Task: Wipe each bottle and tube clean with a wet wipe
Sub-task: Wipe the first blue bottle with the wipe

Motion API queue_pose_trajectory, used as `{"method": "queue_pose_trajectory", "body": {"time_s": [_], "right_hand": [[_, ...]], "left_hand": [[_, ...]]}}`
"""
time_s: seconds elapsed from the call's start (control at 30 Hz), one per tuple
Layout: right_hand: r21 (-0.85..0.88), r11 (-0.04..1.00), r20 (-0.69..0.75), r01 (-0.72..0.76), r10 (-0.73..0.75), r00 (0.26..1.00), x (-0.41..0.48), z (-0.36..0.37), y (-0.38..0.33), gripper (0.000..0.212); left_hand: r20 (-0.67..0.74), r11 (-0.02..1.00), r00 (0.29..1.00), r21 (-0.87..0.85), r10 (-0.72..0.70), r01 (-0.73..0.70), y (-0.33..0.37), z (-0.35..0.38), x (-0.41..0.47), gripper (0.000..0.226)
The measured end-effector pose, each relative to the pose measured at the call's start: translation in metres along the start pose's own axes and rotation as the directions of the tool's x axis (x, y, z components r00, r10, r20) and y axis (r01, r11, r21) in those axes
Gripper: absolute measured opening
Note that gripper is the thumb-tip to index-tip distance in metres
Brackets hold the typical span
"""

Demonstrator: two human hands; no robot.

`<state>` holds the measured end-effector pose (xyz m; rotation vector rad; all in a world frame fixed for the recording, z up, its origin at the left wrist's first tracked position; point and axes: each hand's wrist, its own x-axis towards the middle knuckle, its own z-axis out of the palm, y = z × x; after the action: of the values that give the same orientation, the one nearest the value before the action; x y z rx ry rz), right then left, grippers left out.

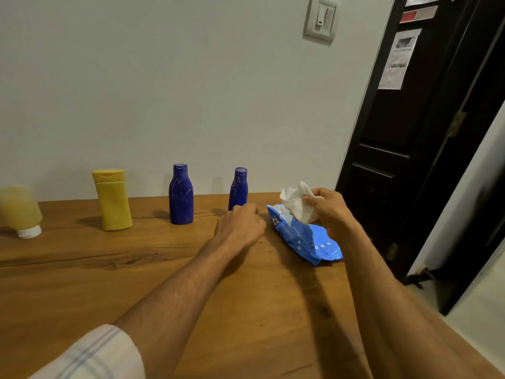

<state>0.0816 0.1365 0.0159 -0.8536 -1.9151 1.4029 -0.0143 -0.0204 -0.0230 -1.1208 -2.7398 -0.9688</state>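
Observation:
Along the wall on the wooden table (109, 283) stand a pale yellow tube (20, 209) on its white cap, a yellow bottle (112, 199), a large blue bottle (181, 194) and a smaller blue bottle (238, 187). My right hand (328, 209) grips a crumpled white wet wipe (296, 201) just above the blue wipes pack (300, 236). My left hand (240, 225) hovers low over the table, just in front of the smaller blue bottle, fingers loosely curled and holding nothing.
A white wall rises behind the bottles, with a light switch (321, 19) high up. A dark door (410, 132) with papers stuck on it stands at the right. The table's right edge runs diagonally beside my right forearm.

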Motion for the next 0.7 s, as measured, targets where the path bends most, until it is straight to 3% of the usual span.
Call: {"method": "queue_pose_trajectory", "body": {"time_s": [0.33,0.5,0.7], "right_hand": [[-0.008,0.997,-0.096,-0.077,0.076,0.992,0.009,0.032,0.002,0.007],[-0.058,0.998,-0.115,-0.031,0.025,0.993,0.016,0.042,0.007,0.01],[-0.151,0.988,-0.131,0.024,-0.044,0.99,0.02,0.051,0.01,0.018]], "left_hand": [[-0.056,0.984,0.99,-0.132,-0.126,0.118,-0.043,-0.011,0.039,0.044],[-0.06,0.969,0.987,-0.204,-0.151,0.136,-0.05,-0.006,0.053,0.047],[-0.021,0.924,0.981,-0.341,-0.192,0.173,-0.055,0.004,0.07,0.068]]}}
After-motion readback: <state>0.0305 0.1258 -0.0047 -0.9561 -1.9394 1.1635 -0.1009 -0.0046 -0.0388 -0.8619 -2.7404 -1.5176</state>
